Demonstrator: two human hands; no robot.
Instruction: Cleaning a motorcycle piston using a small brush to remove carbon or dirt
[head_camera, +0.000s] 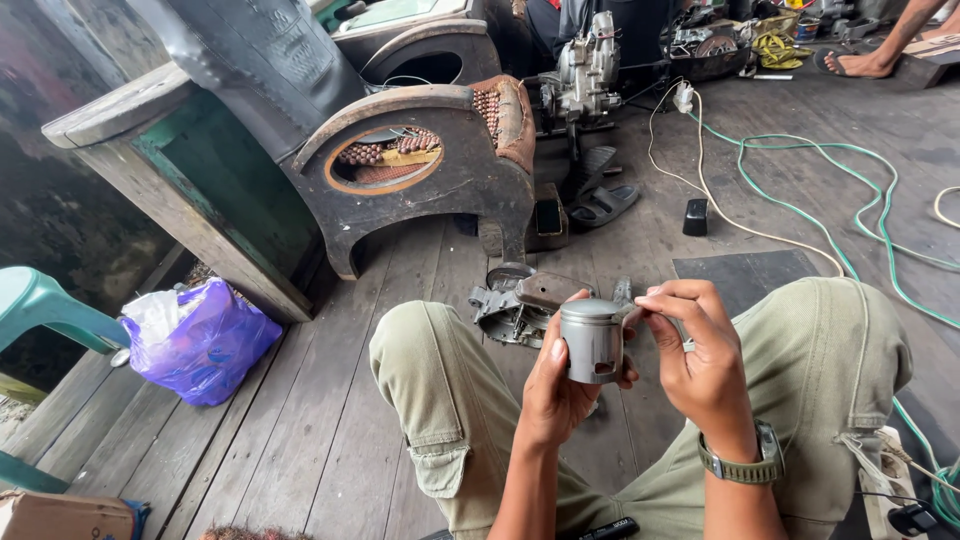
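Left hand (556, 385) grips a grey metal piston (592, 340) upright, thumb and fingers wrapped around its skirt, crown up, held above my lap between both knees. Right hand (700, 355) is pinched at the piston's upper right edge, fingertips (652, 303) closed narrowly; whether they hold a small part such as a ring I cannot tell. I judge the step in hand to be fine work at the crown, near the ring grooves; the next move would call for a steady left grip and light, even pressure from the right fingers.

Behind the piston, an engine casing part (515, 300) lies on the plank floor (300, 420). Farther off: 1 dark wooden armchair (440, 190), a purple plastic bag (205, 345), a green hose (820, 220), a cream cable (700, 180), a bare engine (588, 70). Another person's sandalled foot (855, 64) shows at top right.
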